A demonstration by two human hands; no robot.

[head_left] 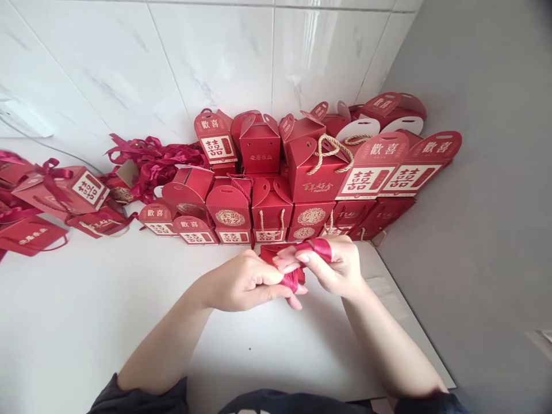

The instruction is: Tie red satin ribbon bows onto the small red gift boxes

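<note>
Dark red ribbon [291, 280] runs between my two hands above the white table. My left hand [244, 282] is closed on one part of it, thumb and fingers pressed together. Around the fingers of my right hand [334, 264] another stretch of the ribbon is looped, with the thumb pressing on it. The fingertips of both hands nearly meet, and how the ribbon crosses there is partly hidden. Just behind my hands a small red box [269, 251] stands on the table, mostly covered by them.
Stacked red gift boxes [271, 198], some with gold rope handles, line the tiled wall [215, 52]. A heap of loose ribbon [159, 158] lies to their left. Ribbon-tied boxes [64, 187] sit at the far left. A grey wall [474, 218] bounds the white table [107, 305] on the right.
</note>
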